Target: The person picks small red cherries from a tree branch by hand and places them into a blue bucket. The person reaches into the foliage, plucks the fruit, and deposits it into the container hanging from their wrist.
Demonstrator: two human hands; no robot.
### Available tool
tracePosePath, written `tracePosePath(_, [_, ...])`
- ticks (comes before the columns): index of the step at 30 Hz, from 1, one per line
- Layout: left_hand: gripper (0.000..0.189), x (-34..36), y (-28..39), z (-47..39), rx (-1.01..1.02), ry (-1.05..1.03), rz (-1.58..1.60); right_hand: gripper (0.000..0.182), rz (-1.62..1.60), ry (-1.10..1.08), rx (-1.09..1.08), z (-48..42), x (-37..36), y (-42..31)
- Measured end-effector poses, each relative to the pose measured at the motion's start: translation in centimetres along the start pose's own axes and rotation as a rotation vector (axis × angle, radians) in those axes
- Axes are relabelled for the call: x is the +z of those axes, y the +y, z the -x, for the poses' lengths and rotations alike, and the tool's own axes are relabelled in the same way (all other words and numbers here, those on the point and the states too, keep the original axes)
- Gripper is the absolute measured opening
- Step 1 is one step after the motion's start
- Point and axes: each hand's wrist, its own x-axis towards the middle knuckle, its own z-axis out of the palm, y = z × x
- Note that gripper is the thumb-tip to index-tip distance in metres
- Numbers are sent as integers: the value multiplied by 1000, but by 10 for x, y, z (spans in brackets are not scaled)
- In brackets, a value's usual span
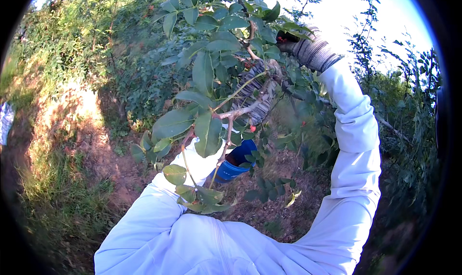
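Observation:
My left hand [249,94], in a striped knit glove, is behind a thorny branch [238,112] with broad green leaflets, probably prickly ash. Its fingers curl around the stem, partly covered by twigs and leaves. Higher up on the right, my right hand [303,47] wears a similar glove with a dark palm side. Small red berries [282,40] show against its fingers, but leaves hide the fingertips and whether it grips them. One red berry [252,128] hangs below my left hand. Beneath the branch, beside my left forearm, is a blue bucket [231,172] with dark reddish contents.
Dense shrubs [144,58] with red berry clusters fill the left background, and more foliage [408,130] rises at the right. Leafy twigs [202,199] hang close to my chest. Grass [72,210] and bare soil [122,174] cover the ground. A pale cloth-like thing [6,123] shows at the left edge.

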Motion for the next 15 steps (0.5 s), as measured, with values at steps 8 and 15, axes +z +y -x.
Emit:
tracePosePath(8, [26,21,5,-30,92,-26,143,23,-557,37,142,19,-2,17])
tracePosePath(15, [27,17,-17,-60,72,-415,-687,25,-387,591,-22,104,-93,52])
